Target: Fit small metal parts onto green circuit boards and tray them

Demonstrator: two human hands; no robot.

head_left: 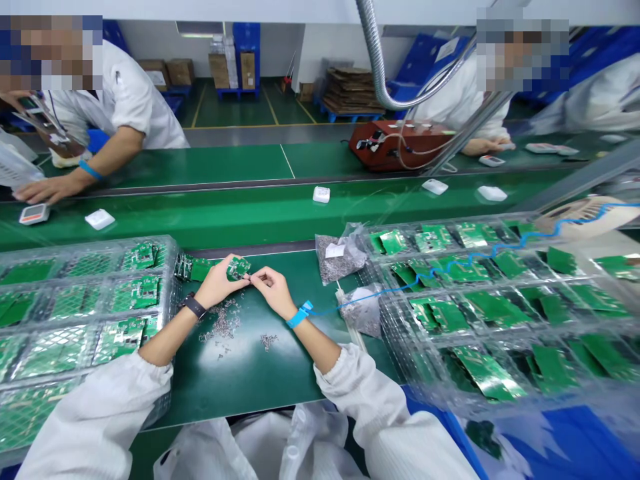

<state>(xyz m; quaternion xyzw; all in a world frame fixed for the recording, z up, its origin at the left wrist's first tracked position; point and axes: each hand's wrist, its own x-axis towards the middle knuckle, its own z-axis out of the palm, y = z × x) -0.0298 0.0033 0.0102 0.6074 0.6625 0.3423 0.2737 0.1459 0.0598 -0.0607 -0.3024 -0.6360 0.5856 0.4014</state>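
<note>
A small green circuit board is gripped in my left hand, held above the bench. My right hand meets it at the board's near edge, thumb and forefinger pinched together; whatever lies between those fingertips is too small to make out. Beneath my left hand a loose heap of tiny metal parts is scattered on the green mat, and a smaller pile of the same parts lies nearer to me. More green boards stand behind my left wrist, beside the tray. A blue wrist strap with a coiled cord is on my right wrist.
Clear plastic trays of circuit boards flank me, one left and a stack right. Two bags of small parts lie by the right stack. Beyond runs a green conveyor carrying white devices. Co-workers sit opposite.
</note>
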